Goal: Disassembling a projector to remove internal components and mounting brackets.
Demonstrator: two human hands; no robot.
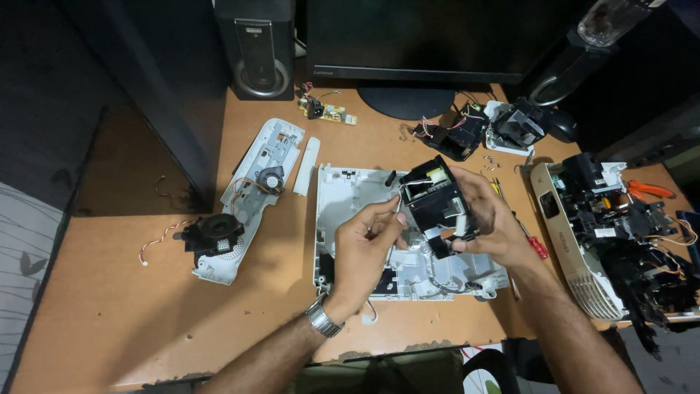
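Black plastic optical module (435, 204) held above white housing shell (408, 241), right hand (490, 219) clamped around its side, left hand (368, 244) pinching its front edge. Looks light, rigid, fragile at ribbon and clips; grab by frame. Underside hidden; wiring detail unclear.

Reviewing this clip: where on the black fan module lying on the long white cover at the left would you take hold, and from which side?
Grip the black fan module from above, fingers across its squarish outer housing on two opposite sides. It lies flat on the white cover with its round opening facing up, so the sides are free. Avoid the twisted red-and-white wire trailing off its left. Both the left hand and right hand are busy with the black assembly.
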